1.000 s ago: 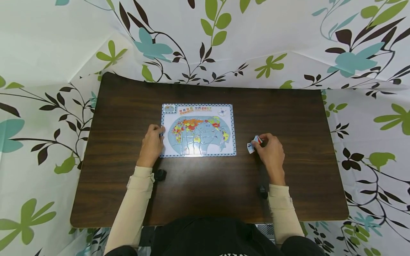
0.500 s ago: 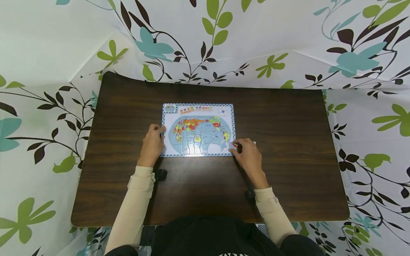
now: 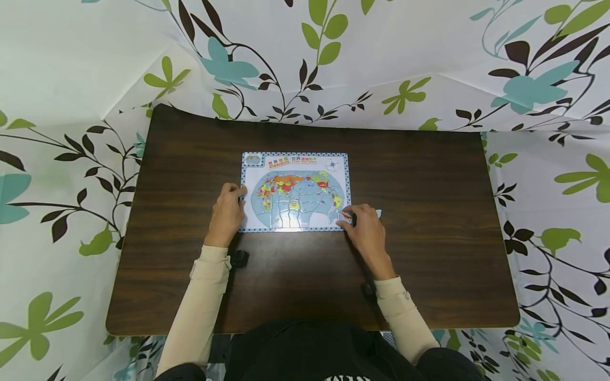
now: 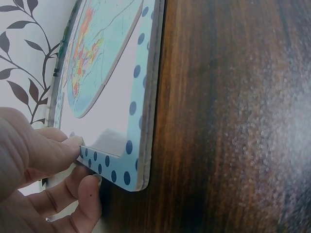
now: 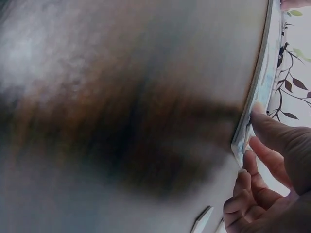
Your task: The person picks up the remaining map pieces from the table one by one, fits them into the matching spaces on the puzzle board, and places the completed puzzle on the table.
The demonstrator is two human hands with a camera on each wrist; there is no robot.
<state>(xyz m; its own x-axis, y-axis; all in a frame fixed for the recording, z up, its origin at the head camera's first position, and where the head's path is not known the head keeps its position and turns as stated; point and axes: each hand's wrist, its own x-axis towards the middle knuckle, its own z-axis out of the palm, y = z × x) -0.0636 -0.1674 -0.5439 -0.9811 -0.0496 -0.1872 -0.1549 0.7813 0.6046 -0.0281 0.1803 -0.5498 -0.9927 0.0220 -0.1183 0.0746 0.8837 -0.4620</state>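
Note:
A world-map jigsaw puzzle [image 3: 297,193] in a frame with a dotted blue border lies flat on the dark wooden table. There is a white gap in its lower right part. My left hand [image 3: 226,214] pinches the frame's left edge, its thumb [image 4: 63,150] on top of the dotted border. Over the lower right border is my right hand [image 3: 366,233], with a red-and-blue puzzle piece [image 3: 344,216] between thumb and fingers beside the gap. Another pale piece [image 3: 378,213] pokes out on the far side of that hand; its tip [image 5: 202,221] also shows in the right wrist view.
Brown tabletop [image 3: 429,222] surrounds the puzzle. A leaf-patterned white cloth [image 3: 362,69] hangs behind the table and at both sides. Dark wrist cameras [image 3: 240,259] sit beside the sleeves. The person's black top [image 3: 310,354] is at the near edge.
My right hand has come left from the bare tabletop to the puzzle's lower right border, bringing its pieces along, then crept slightly further left. The left hand keeps its grip on the frame.

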